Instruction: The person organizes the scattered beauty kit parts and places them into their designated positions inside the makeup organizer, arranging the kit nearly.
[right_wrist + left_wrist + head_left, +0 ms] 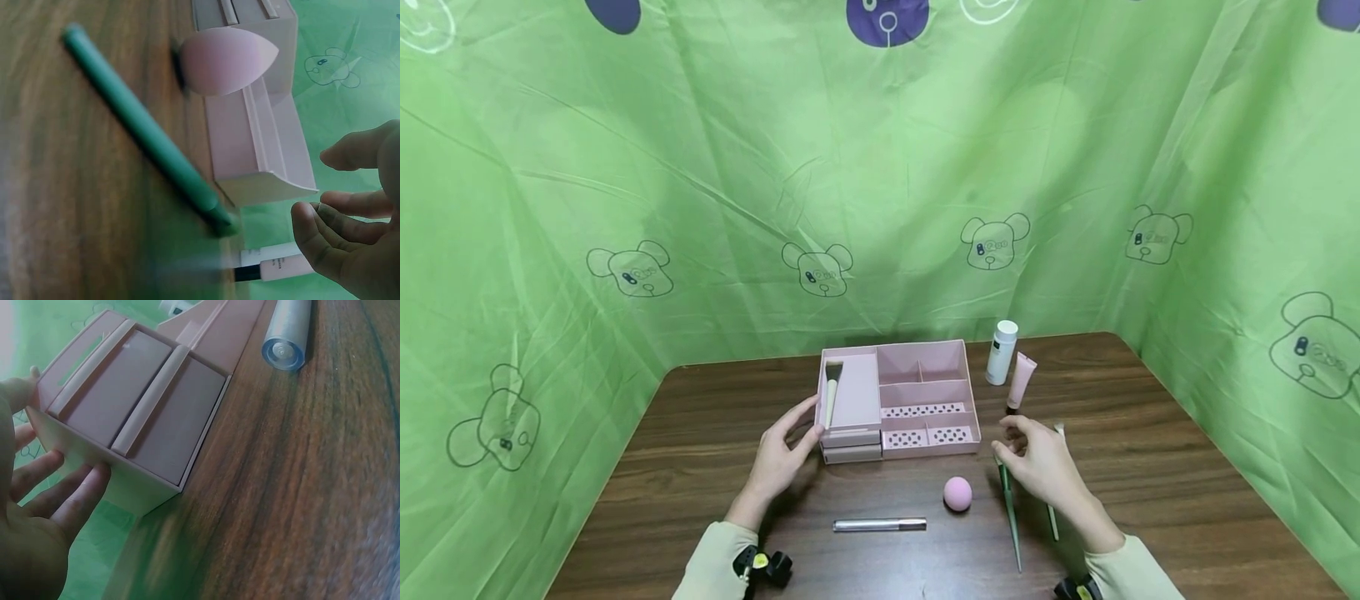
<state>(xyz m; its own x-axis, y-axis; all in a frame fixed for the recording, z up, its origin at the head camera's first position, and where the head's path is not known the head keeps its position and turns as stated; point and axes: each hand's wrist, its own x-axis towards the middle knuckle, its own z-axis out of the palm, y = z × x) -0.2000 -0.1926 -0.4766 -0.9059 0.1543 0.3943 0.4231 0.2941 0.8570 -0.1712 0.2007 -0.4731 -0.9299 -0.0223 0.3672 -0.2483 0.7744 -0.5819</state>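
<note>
My left hand (780, 454) rests against the left side of a pink makeup organizer (925, 375), its fingers spread along the panel and its thumb at the top edge. A makeup brush (831, 392) with a pale handle lies on the organizer's flat left top, above two drawers (165, 412). My right hand (1037, 458) hovers near the upper end of a slim green brush (1010, 517); its fingers are loosely bent, with nothing between them. In the right wrist view, the green brush (137, 119) lies apart from the fingertips. Another brush (1052, 521) lies partly hidden beneath the right hand.
A pink makeup sponge (957, 494) and a silver tube (880, 524) lie in front of the organizer. Right of it are a white bottle (1002, 354) and a pink squeeze tube (1021, 382). A green curtain (880, 183) surrounds the wooden table (700, 467).
</note>
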